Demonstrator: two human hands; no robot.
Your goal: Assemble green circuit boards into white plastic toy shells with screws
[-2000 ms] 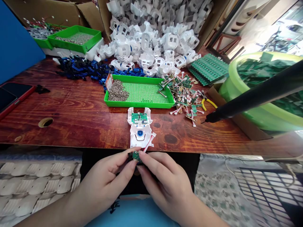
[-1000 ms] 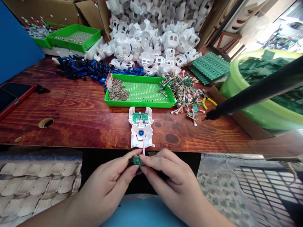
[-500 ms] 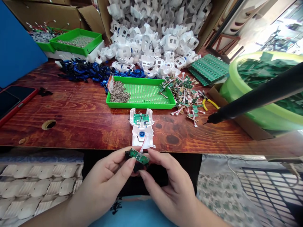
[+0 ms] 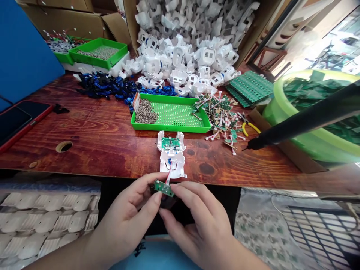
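Just off the table's front edge, my left hand (image 4: 136,208) pinches a small green circuit board (image 4: 164,188) between thumb and fingers. My right hand (image 4: 198,213) closes on the board's right end, with a dark plastic piece partly hidden under it. White and red wires (image 4: 169,175) run from the board up to the opened white plastic housing (image 4: 172,169) at the table edge. Its far half bears another green circuit board (image 4: 170,143); a blue part shows in the near half.
A green tray (image 4: 182,129) with small metal screws lies beyond the housing. To its right are wired boards (image 4: 225,116), yellow-handled pliers (image 4: 250,127) and a black rod-like tool (image 4: 281,129) jutting in. White shells (image 4: 180,56) are heaped behind; a phone (image 4: 26,116) lies left.
The board has tilted flatter in my fingers, and my right fingers have shifted onto its right end. The dark piece beneath shows less. The whole view has shifted slightly.
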